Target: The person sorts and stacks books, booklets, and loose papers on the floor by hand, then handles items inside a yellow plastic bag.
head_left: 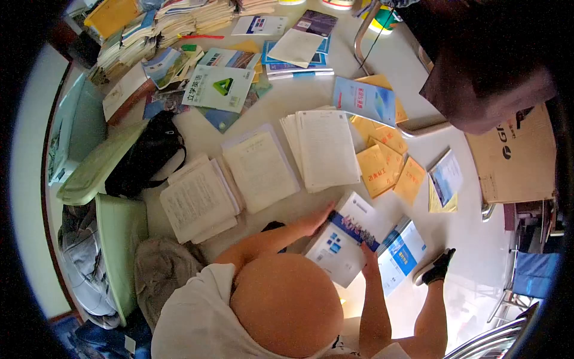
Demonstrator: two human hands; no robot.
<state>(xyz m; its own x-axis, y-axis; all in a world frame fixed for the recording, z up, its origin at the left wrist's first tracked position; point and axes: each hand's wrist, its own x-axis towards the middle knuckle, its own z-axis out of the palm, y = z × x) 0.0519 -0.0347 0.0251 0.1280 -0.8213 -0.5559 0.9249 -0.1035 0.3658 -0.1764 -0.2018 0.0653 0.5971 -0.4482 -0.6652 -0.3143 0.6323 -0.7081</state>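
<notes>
A thick white book or stack of books with a dark blue band (345, 239) is tilted between my two hands near the middle of the floor. My left hand (318, 220) grips its left edge, with the fingertips partly hidden. On the opposite edge, my right hand (370, 261) is closed with the thumb over the cover. Just right of it lies a blue and white stack of books (402, 256). Beyond my left hand rest a pile of written papers (261, 167) and a taller pile of white sheets (327, 148).
Orange envelope-like booklets (376, 170) lie beyond the white book. A green plastic bin (122, 251) and black bag (149, 152) stand left. Several paper stacks (191, 21) line the back. A cardboard box (511, 158) and metal chair legs (424, 128) are right.
</notes>
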